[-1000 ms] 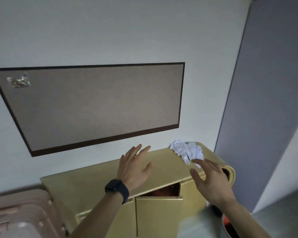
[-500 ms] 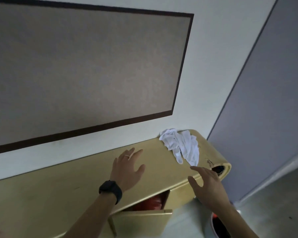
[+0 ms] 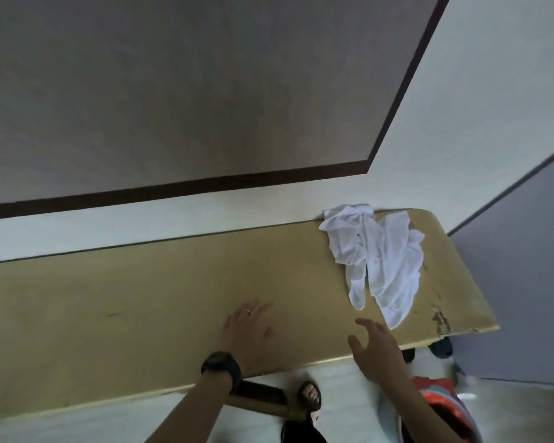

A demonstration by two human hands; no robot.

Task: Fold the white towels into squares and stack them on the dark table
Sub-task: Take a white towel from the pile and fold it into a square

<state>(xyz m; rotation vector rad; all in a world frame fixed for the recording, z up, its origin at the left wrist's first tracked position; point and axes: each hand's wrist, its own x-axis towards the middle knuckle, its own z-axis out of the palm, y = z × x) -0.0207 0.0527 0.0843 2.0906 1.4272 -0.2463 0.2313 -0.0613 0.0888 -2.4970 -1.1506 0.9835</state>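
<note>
Head view: a crumpled heap of white towels lies at the right end of the yellow bench, right of frame centre, against the wall. The left grip, a bare hand with a black watch on its wrist, is spread flat over the bench at lower centre, holding nothing. The right grip is open-fingered and empty just below the towels' lowest tip. A red-orange container at lower right is blurred; its contents cannot be told.
</note>
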